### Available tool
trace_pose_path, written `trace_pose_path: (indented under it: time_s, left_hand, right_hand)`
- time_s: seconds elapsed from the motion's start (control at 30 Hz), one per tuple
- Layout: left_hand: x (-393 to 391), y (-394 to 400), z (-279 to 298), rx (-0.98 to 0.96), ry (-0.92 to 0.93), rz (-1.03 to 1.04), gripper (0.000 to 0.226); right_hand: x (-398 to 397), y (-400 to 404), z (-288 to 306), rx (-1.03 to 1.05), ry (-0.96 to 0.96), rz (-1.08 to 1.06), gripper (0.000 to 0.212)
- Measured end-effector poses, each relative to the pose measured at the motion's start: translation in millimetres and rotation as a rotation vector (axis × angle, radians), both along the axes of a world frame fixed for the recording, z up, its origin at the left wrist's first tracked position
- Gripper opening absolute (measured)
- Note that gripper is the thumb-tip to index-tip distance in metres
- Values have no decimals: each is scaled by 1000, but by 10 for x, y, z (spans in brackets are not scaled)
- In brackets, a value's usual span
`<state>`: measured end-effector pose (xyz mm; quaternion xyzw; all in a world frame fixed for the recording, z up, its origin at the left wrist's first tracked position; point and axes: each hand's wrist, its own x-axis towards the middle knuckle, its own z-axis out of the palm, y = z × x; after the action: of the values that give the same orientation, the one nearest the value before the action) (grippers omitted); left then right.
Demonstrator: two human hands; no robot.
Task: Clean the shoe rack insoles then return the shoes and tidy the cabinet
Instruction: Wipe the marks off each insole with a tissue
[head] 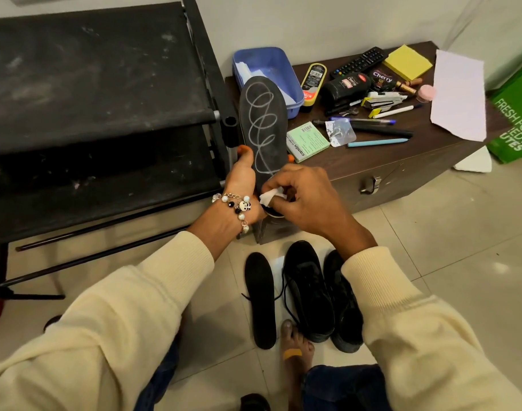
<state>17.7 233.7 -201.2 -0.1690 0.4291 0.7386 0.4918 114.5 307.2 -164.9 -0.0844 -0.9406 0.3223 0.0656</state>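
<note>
Wiping heel end | left hand (244,185) grips upright black scribbled foam insole (262,126), long axis running far-near | right hand (305,200) pinches white tissue wad (270,197) at near end; stroke goes far.

"Cherry" on polish bottle (345,86)

Matt black insole (264,126) – chalky scrawl; dusty cloth rack shelf (91,69); glossy floor tiles (449,238).
</note>
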Motion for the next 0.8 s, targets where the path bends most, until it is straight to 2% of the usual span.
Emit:
trace_pose_path:
  time_s: [0.13, 0.23, 0.33, 0.47, 0.6, 0.67, 0.8]
  left_hand:
    - [15, -8, 10, 47, -9, -17, 67]
    - [25, -4, 24, 92, -14, -48, 72]
    - [11, -7, 27, 108, -7, -58, 73]
    - [2, 8, 30, 105, -11, -32, 69]
    - [7, 15, 16, 118, 19, 2, 61]
    - [28, 15, 34, 147, 7, -35, 64]
    - [74, 18, 59, 233, -20, -61, 66]
  right_hand:
    - [20, 77, 42, -24, -61, 38, 16]
    - [14, 199, 7, 118, -86, -130, 16]
    - [8, 204, -15, 133, -69, -223, 18]
    - [-10, 50, 34, 3, 1, -42, 14]
    - [-4, 41, 66, -86, -29, 63, 15]
    - [13, 109, 47, -72, -34, 10, 16]
    - [4, 180, -25, 74, 8, -244, 18]
